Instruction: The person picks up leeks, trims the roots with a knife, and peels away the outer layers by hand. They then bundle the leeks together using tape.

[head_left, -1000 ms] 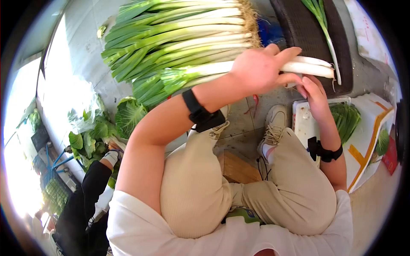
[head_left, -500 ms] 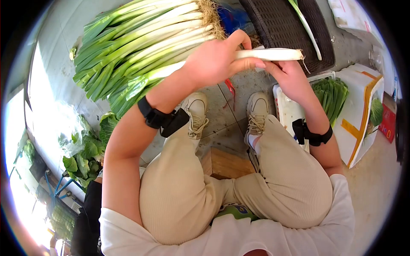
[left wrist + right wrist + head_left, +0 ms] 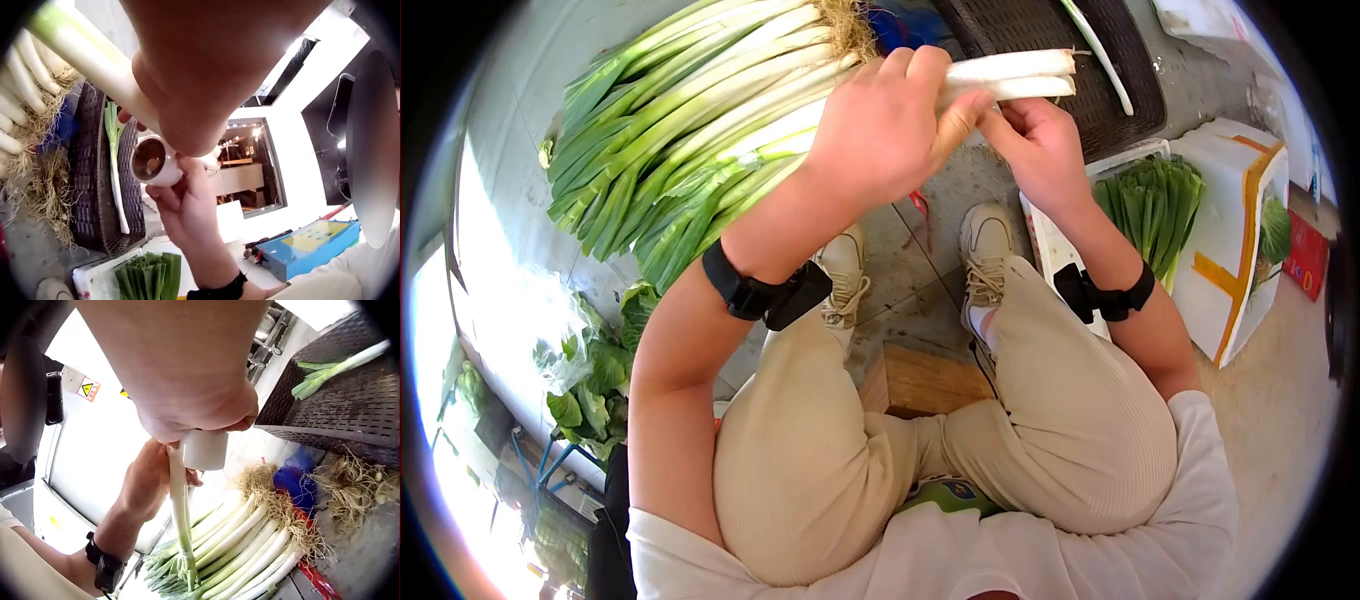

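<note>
In the head view my left hand grips a couple of leeks, their trimmed white ends pointing right. Close beside it, my right hand is just below those ends, its thumb next to the left thumb. In the left wrist view the right hand holds a white roll with a brown hollow core, which looks like a tape roll. The right wrist view shows this roll against the held leeks, whose green tops hang toward a pile of leeks.
A row of rooted leeks lies on the floor at left. One leek lies in a brown woven crate. At right, a white foam box stands beside cut greens. Between the feet is a wooden block.
The head view has shifted, so the pile and crate sit further left and higher. The held leeks have turned, and two white ends now show where one showed half a second ago.
</note>
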### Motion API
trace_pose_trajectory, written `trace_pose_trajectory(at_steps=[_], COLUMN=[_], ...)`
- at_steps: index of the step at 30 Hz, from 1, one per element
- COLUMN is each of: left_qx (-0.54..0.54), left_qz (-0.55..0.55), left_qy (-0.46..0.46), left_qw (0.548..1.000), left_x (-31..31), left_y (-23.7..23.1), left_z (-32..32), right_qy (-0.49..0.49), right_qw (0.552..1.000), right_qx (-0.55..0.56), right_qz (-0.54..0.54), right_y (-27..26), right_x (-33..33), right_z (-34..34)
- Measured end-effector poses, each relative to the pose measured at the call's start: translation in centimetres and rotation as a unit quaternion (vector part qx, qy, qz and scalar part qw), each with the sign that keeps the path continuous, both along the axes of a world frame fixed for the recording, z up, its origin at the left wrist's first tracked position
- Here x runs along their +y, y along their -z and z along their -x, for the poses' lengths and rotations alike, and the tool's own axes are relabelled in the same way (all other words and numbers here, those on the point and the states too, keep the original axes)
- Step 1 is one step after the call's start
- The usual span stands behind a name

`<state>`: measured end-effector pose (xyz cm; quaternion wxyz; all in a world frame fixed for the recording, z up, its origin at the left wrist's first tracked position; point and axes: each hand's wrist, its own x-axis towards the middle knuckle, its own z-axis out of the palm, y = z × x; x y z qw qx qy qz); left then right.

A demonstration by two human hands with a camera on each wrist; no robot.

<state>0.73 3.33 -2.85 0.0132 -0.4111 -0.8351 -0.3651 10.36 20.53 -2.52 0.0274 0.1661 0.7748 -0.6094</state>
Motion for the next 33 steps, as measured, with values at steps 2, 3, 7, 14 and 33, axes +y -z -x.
trace_pose_trajectory(at_steps=[2,3,7,14,33], left_qx=[0.005,0.014,-0.041,-0.088,0.064], left_qz=[0.009,0.018,0.065,0.102,0.047], left_qy=[0.002,0.001,-0.009,-0.008,-0.045], left_qw=[1.0,1.0,0.997,0.991,0.996], left_x=[0.1,0.1,0.1,-0.1,1.2], left_y=[0.2,-0.1,-1.0,-0.9,2.4], left_z=[0.1,0.4,1.1,1.5,0.6], right_qy=[0.002,-0.023,-0.095,-0.12,-0.056], right_qw=[1.0,1.0,0.994,0.99,0.992], right_qx=[-0.019,0.006,0.042,0.07,-0.078], right_qz=[-0.015,-0.013,0.032,0.02,0.085], right_y=[0.1,0.2,0.1,0.3,0.5], right_x=[0.2,0.3,0.8,0.9,1.4], right_z=[-0.2,-0.2,-0.1,-0.4,-0.1])
